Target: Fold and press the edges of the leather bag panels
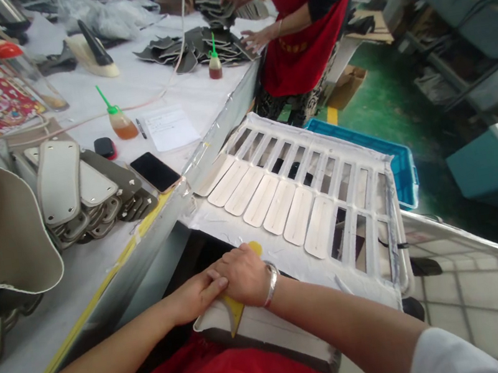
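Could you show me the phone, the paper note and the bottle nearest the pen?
Phone (155, 171): head view, middle of its screen.
Paper note (170, 128): head view, middle of the sheet.
Bottle (125, 128): head view, its amber lower body.

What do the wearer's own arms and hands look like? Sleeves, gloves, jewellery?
No gloves on either hand. Right hand: shiny silver-coloured bangle at the wrist; a white or pale grey sleeve shows on the upper arm. Left hand: no jewellery visible, forearm uncovered, no sleeve in view. No markings made out on either arm.
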Tool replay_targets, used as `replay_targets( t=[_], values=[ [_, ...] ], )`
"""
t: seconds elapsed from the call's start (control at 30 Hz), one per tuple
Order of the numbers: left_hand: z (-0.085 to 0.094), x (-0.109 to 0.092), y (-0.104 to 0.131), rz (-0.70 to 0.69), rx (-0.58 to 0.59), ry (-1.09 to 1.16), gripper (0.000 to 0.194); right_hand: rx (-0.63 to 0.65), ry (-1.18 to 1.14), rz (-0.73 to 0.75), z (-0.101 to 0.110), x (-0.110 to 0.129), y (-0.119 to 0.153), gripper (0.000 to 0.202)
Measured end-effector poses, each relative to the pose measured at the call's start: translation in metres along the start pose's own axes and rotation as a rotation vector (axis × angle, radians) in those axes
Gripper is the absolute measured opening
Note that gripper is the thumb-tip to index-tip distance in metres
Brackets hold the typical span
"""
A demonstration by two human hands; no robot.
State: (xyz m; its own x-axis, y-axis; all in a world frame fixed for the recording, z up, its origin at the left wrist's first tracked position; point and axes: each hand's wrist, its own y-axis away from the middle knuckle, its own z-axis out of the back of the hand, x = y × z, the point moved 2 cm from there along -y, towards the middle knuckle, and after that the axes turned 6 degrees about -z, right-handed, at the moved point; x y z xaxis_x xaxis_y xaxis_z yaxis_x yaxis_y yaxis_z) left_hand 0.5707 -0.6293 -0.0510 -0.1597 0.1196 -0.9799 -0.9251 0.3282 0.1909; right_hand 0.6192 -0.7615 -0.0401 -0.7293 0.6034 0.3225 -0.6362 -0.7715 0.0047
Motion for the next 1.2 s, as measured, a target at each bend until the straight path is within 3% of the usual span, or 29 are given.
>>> replay_targets(
  t=[0.1, 0.2, 0.4, 0.47, 0.57, 0.67, 0.77, 0.83, 1.07, 1.2],
  values=[
    [0.000, 0.004, 0.002, 0.044, -0.072, 0.081, 0.035, 0.031, 0.032, 0.011, 0.002, 0.006, 0.003, 0.025],
    [0.001, 0.007, 0.004, 0.140, -0.089, 0.149, 0.047, 0.055, 0.127, -0.079, 0.010, 0.010, 0.014, 0.029],
    [0.021, -0.002, 0.030, 0.230, -0.075, 0.160, 0.054, 0.112, 0.279, -0.508, 0.056, 0.005, 0.072, 0.044],
    [0.028, -0.006, 0.049, 0.250, -0.097, 0.159, 0.057, 0.075, 0.155, -0.644, 0.072, 0.009, 0.101, 0.044],
    [0.028, -0.011, 0.071, 0.300, -0.049, 0.190, 0.061, 0.047, -0.208, -0.720, 0.079, 0.025, 0.141, 0.034],
    [0.017, -0.016, 0.076, 0.319, 0.039, 0.220, 0.070, -0.057, -0.463, -0.733, 0.067, 0.048, 0.165, 0.022],
    [0.006, -0.020, 0.069, 0.356, 0.116, 0.252, 0.078, -0.230, -0.465, -0.720, 0.050, 0.069, 0.171, 0.021],
    [0.002, -0.020, 0.065, 0.371, 0.144, 0.260, 0.080, -0.274, -0.455, -0.711, 0.038, 0.081, 0.168, 0.024],
    [-0.004, -0.010, 0.064, 0.367, 0.160, 0.451, 0.072, -0.210, -0.792, -0.754, -0.011, 0.109, 0.134, 0.025],
    [-0.006, -0.006, 0.062, 0.280, 0.107, 0.590, 0.068, -0.111, -1.174, -0.926, -0.037, 0.123, 0.112, 0.021]
  ],
)
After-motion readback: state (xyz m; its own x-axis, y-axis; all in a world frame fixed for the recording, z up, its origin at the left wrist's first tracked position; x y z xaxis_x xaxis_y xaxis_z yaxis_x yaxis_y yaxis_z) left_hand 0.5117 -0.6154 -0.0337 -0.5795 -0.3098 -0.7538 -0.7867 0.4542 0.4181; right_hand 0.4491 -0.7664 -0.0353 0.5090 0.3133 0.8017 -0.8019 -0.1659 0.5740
